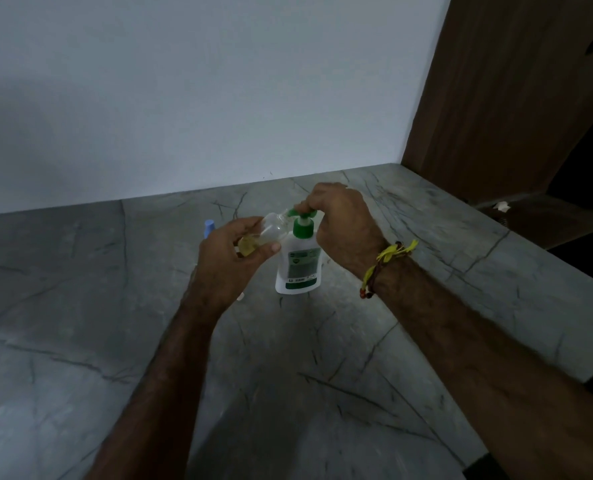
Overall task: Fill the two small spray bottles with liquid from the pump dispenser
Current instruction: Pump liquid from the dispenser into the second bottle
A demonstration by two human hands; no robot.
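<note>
The left hand (229,258) grips a small clear plastic spray bottle (263,233), fingers and thumb curled round its lower body, and holds it tilted so that its open neck meets the spout of the pump; a little yellowish liquid lies pooled at the bottle's lower end, by the palm. The tilt appears meant to catch the discharge directly and let it run down inside. The right hand (340,220) is curled over the green pump head (302,213) of a white plastic pump dispenser with a green collar (300,261), bearing down on it; this serves both to deliver liquid and to steady the dispenser, which stands upright on the grey veined stone counter (322,358). The dispenser's front label is white and green with a shield-like emblem; its lettering is too blurred to read, and no brand can be confirmed. Filling is judged early, the bottle being mostly empty. A pale blue cap (209,227) shows behind the left hand; whether it belongs to the second bottle cannot be told. A yellow thread band (388,258) circles the right wrist.
</note>
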